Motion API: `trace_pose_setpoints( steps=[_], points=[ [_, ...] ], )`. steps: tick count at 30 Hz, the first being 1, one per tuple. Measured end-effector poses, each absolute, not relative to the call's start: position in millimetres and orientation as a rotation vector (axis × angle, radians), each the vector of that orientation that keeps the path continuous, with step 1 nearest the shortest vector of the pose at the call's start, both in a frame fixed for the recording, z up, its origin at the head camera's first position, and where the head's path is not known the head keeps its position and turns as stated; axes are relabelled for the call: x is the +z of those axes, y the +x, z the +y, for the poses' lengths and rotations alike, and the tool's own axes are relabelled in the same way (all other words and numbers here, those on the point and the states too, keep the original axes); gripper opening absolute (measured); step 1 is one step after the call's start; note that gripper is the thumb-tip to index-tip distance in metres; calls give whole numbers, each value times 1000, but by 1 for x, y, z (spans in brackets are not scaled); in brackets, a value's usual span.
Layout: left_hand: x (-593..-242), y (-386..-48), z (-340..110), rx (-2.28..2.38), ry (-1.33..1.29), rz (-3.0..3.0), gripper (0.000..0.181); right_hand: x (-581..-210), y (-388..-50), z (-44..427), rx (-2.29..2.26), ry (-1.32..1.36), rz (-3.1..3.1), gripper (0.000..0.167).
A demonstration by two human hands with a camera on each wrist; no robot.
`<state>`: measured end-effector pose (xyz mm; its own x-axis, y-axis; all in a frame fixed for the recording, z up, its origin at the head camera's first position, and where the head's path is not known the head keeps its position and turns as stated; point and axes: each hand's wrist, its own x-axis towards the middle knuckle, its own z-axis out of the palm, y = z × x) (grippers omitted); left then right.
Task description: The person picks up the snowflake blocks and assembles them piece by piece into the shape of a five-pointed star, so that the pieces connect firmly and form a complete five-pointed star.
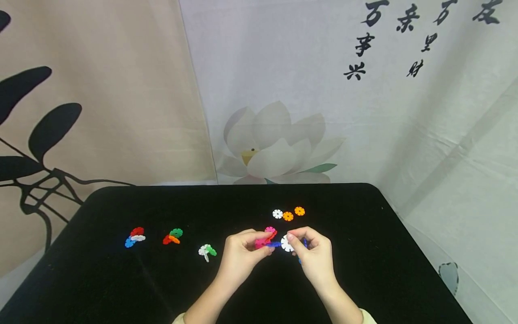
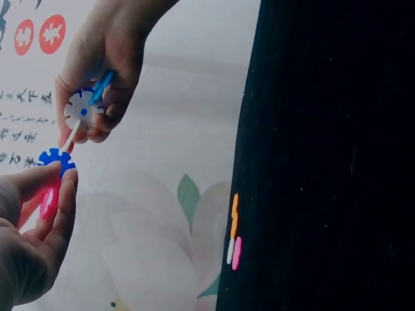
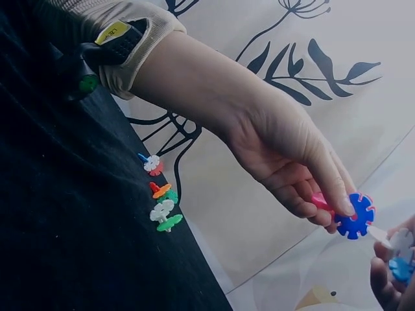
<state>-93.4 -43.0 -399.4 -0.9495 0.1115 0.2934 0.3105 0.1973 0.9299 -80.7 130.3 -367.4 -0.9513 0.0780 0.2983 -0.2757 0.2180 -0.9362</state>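
Note:
Fingers of the left hand (image 1: 242,257) pinch joined notched discs; pink (image 1: 261,243), red (image 1: 272,236) and blue (image 1: 274,244) parts show. Opposite, the right hand (image 1: 317,256) grips a white disc (image 1: 287,244) joined to blue ones. In the left wrist view, the left hand (image 2: 32,240) holds a blue disc (image 2: 56,159), and an edge-on white disc (image 2: 71,136) meets its rim from the right hand's (image 2: 110,71) cluster. The right wrist view has the left hand (image 3: 292,155) on the blue disc (image 3: 356,217), beside the right hand (image 3: 384,285); how deep the discs interlock is hidden.
Three joined clusters lie to the left on the black table (image 1: 101,288): red-white-blue (image 1: 137,237), green-orange-red (image 1: 173,236) and white-green (image 1: 207,251). Beyond the hands are a loose white disc (image 1: 277,214) and two orange discs (image 1: 288,216). A printed curtain (image 1: 259,67) hangs behind.

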Motion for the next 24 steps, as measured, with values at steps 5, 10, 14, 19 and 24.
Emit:
trace_pose_setpoints(
  steps=[5,10,14,19,24],
  points=[
    [-399,-94,-43,-1881,-417,-2294,30,-364,-79,130,1775,195,-2216,9],
    [-398,-94,-43,-1924,-408,-2293,31,-366,-79,130,1772,213,-2209,9],
    [-397,-94,-44,-1966,-396,-2291,30,-368,-80,129,1770,248,-2176,8],
    [-396,-92,-44,-1974,-402,-2276,30,-370,-79,129,1786,269,-2120,7],
    [-396,-92,-44,-1964,-402,-2270,31,-372,-79,128,1780,278,-2099,9]
  ],
)
